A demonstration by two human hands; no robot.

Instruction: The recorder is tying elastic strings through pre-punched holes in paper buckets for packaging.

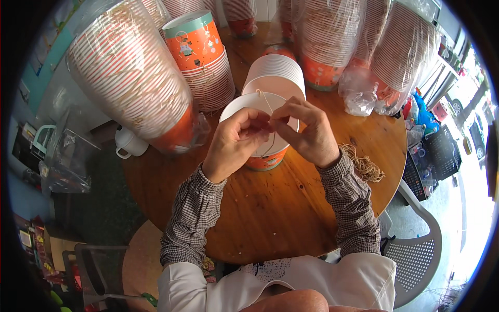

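Note:
An orange printed paper bucket [266, 160] with a white inside stands upright on the round wooden table, directly under my hands. A thin tan cord [264, 98] runs over its mouth, with one loop near the far rim and another part hanging down inside. My left hand [238, 139] pinches the cord with thumb and fingers above the opening. Close beside it, my right hand [306, 130] has bent fingers closed on the same cord, fingertips almost meeting the left ones. Where the fingertips come together, the cord's exact course is hidden.
Just behind the bucket lies a nested stack of white-rimmed buckets [278, 70]. Tall plastic-wrapped stacks [130, 73] line the left and back, and an orange-topped stack [192, 44] stands between. A bundle of loose cord [366, 165] lies at right. A grey chair [416, 260] is at lower right.

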